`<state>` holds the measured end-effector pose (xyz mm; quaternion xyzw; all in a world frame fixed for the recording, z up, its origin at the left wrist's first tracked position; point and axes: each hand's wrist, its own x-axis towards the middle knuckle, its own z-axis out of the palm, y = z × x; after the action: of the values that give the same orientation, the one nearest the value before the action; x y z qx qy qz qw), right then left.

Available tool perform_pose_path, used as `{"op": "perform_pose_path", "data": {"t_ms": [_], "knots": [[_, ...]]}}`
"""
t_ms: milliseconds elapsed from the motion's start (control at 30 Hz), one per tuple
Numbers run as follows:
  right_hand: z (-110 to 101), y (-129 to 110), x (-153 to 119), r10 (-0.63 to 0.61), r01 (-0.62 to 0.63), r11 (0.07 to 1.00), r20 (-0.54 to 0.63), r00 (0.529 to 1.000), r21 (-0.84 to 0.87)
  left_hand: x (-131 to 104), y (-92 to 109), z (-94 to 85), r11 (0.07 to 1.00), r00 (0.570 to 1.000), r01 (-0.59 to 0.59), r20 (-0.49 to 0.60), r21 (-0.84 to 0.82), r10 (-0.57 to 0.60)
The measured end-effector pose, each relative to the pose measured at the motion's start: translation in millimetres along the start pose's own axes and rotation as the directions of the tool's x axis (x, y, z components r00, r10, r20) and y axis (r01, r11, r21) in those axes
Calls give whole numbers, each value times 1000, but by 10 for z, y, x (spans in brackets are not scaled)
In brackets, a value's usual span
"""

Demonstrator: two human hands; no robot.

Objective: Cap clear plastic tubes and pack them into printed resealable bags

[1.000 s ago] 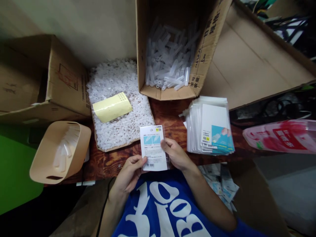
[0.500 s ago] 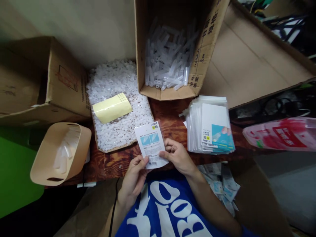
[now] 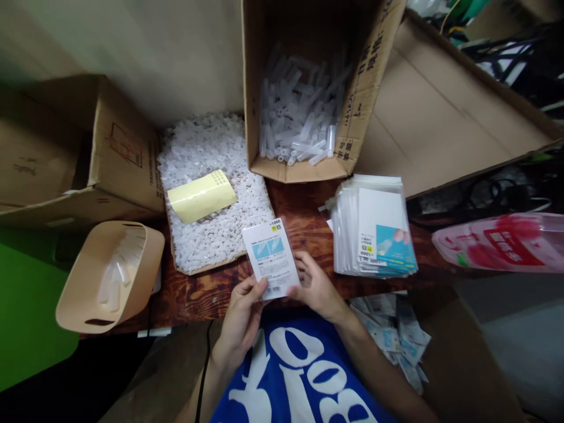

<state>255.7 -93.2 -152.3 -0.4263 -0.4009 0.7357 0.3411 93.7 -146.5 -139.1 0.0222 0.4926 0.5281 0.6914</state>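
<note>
Between my hands is a flat white printed packet [image 3: 273, 258] with two blue pictures and a price mark at its top. My left hand [image 3: 244, 305] pinches its lower left corner, thumb on the printed face. At the lower right edge, my right hand [image 3: 315, 288] grips the packet with the thumb low on it and the fingers partly behind. Whatever lies inside the packet cannot be made out. To the right on the table rests a stack of clear sleeves with printed cards [image 3: 388, 235].
Straight ahead stands a cardboard box [image 3: 299, 172] of translucent tubes. A tray of small white pieces [image 3: 220, 241] has a yellow sheet [image 3: 202, 195] on top. At left are a beige basket [image 3: 73, 294] and another carton [image 3: 127, 147]. A pink package [image 3: 502, 242] lies right; filled packets [image 3: 392, 329] sit below.
My right thumb has slid down towards the packet's lower right corner. The packet stays in both hands, and the camera view has shifted slightly.
</note>
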Motion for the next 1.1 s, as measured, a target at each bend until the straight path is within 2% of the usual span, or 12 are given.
{"op": "perform_pose_path", "data": {"t_ms": [100, 200, 300, 400, 500, 633, 800, 933, 967, 1033, 1067, 1100], "knots": [[155, -6, 24, -38, 26, 989, -83, 996, -144, -4, -15, 11, 998, 999, -48, -4, 34, 49], [170, 0, 25, -34, 33, 999, 36, 999, 13, -28, -17, -16, 1000, 1000, 1, 1, 23, -1], [58, 25, -36, -2, -33, 981, 183, 983, 192, -73, -35, -57, 995, 993, 103, 57, -14, -102], [-47, 72, -142, 21, -69, 971, 205, 979, 229, -136, -82, -53, 983, 972, 184, 149, -6, -181], [-85, 116, -259, 36, -75, 963, 153, 988, 261, -206, -131, 4, 977, 947, 209, 243, 32, -210], [-98, 149, -389, 10, -25, 957, 51, 999, 290, -266, -183, 88, 984, 942, 175, 285, 37, -178], [-123, 149, -591, -110, 172, 950, -236, 965, 260, -270, -353, 200, 979, 894, 171, 399, 112, -202], [-376, 41, -1025, -171, 207, 978, -446, 879, 32, -283, -552, 390, 962, 878, -75, 474, 261, -60], [-512, 2, -1194, -193, 172, 981, -471, 861, -87, -284, -570, 438, 925, 837, -165, 545, 342, -52], [-869, -75, -1589, -105, -97, 939, -543, 833, -331, -253, -521, 501, 793, 698, -372, 709, 482, -104], [-1075, -112, -1796, -98, -222, 876, -607, 789, -429, -207, -445, 506, 711, 640, -479, 759, 516, -120], [-1279, -152, -1989, -143, -315, 792, -660, 737, -523, -135, -334, 488, 627, 616, -573, 782, 528, -95]]}}
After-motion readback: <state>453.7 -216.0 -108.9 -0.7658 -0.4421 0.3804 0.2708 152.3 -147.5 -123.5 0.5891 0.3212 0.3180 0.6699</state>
